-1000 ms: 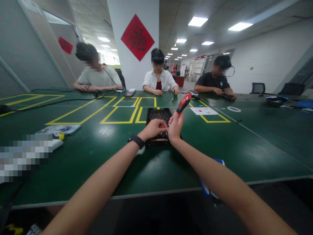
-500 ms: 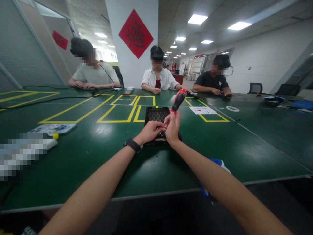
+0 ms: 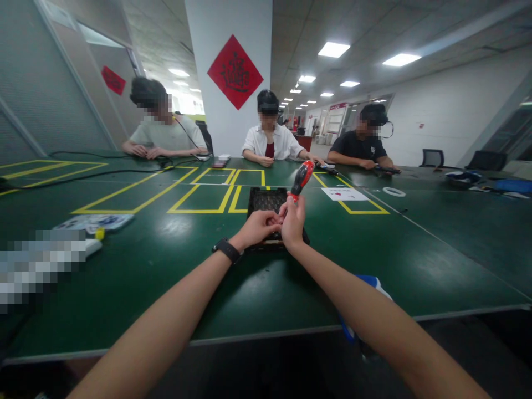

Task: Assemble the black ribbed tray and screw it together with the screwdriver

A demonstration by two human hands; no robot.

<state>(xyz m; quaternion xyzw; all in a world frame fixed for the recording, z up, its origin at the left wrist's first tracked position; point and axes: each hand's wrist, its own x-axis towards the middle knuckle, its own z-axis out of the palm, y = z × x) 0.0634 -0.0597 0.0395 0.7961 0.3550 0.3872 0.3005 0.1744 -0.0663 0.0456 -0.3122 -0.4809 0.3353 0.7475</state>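
A screwdriver (image 3: 302,178) with a red and black handle rises from my right hand (image 3: 293,221), which is closed around its lower part. Its shaft and tip are hidden by my fingers. My left hand (image 3: 261,226), below a black wristband, has thumb and fingers pinched together against the fingertips of my right hand. Whatever lies in that pinch is too small to make out. Both hands are over a black open box (image 3: 268,198) on the table, and they cover much of its inside.
The green table (image 3: 174,293) carries yellow tape outlines. A white paper (image 3: 344,194) and a tape roll (image 3: 394,192) lie to the right. A blue-and-white item (image 3: 374,281) sits beside my right forearm. Three people sit across the table. Pale blurred items lie at the left.
The view has tilted slightly, so the scene sits lower. The screwdriver handle leans at nearly the same angle, and both hands stay together over the black box.
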